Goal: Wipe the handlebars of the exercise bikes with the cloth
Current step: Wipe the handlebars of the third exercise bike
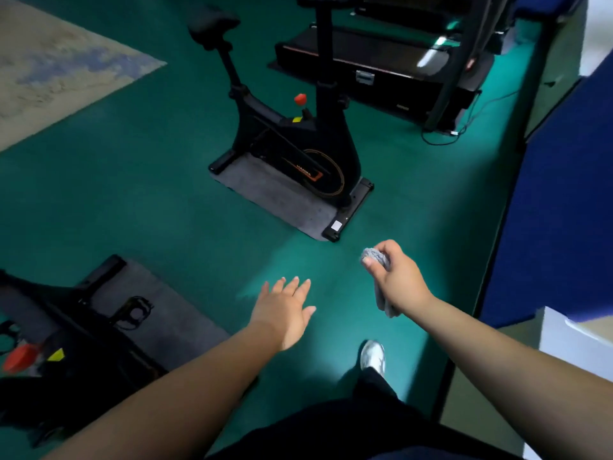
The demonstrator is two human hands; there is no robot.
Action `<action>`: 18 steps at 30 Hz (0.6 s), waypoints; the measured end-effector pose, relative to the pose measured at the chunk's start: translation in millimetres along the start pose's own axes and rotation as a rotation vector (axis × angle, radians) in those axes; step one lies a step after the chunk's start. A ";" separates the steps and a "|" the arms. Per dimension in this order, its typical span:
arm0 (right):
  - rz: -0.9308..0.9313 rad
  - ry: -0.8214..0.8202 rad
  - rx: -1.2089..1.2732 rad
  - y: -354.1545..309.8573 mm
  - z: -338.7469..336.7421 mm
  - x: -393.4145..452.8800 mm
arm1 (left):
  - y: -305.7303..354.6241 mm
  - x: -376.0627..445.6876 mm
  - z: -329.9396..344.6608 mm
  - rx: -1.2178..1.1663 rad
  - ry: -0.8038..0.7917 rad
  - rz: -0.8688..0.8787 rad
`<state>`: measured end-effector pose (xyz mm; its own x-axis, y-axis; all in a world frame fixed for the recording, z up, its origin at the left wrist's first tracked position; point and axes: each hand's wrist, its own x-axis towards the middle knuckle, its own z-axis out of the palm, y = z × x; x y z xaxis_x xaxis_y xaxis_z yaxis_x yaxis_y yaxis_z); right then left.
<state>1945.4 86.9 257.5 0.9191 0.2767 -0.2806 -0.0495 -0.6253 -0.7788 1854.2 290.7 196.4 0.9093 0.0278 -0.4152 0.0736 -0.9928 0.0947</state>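
Observation:
A black exercise bike [298,137] stands ahead of me on a grey mat; its handlebars are cut off by the top edge of the view. A second black bike [66,330] is at the lower left, only partly in view, with a red knob. My right hand [398,280] grips a bunched grey cloth [376,257], part of which hangs below my fist. My left hand [285,310] is held out flat over the green floor with straight fingers, holding nothing. Both hands are well short of the bike ahead.
A black treadmill [381,61] sits behind the bike, with a cable [464,127] trailing on the floor. A blue partition [564,194] runs along the right. A pale rug [49,71] lies at the upper left. My white shoe [373,356] is on the green floor.

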 end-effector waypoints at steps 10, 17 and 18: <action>-0.258 -0.207 -0.172 -46.3 -7.4 182.9 | -26.3 89.9 -34.6 -0.126 0.039 -0.330; -0.411 -0.436 -0.269 -100.3 29.3 253.4 | -43.0 97.0 -45.9 -0.262 0.104 -0.610; -0.428 -0.477 -0.282 -110.5 39.1 257.5 | -46.5 93.2 -45.2 -0.291 0.097 -0.652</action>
<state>2172.3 255.7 249.4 0.5602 0.7905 -0.2477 0.4407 -0.5376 -0.7188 1954.0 344.6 194.2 0.6742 0.6281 -0.3885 0.7079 -0.6996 0.0972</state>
